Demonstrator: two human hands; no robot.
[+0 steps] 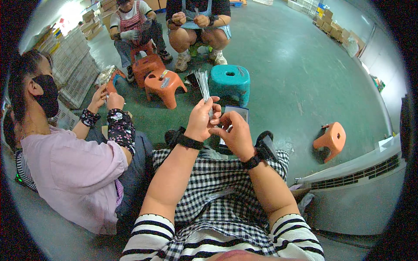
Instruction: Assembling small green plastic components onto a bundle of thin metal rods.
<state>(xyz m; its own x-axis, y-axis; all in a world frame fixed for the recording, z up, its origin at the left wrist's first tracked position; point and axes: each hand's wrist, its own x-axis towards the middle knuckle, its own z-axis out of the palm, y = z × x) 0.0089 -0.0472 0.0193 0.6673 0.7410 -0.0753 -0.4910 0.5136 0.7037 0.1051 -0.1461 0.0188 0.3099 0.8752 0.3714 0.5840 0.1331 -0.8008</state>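
My left hand point(201, 118) is closed around a bundle of thin, silvery-white strips point(202, 82). The strips fan out upward past the fingers, and what they are exactly is too fine to tell. Close against it on the right, my right hand point(236, 132) has its thumb and forefinger pinched together near the lower end of the bundle. Whatever lies in that pinch is hidden. Both hands are raised over a black-and-white checked apron point(217, 178) on my lap. Partly behind my right hand, a shallow box with a pale inside point(242, 114) shows beyond my knees.
A teal stool point(230, 77) stands ahead, with orange stools point(164, 83) to its left and another orange stool point(334, 138) far right. A co-worker in pink point(78, 161) sits close at my left. A grey vented unit point(357, 191) is at my right. Stacked crates point(76, 74) stand far left.
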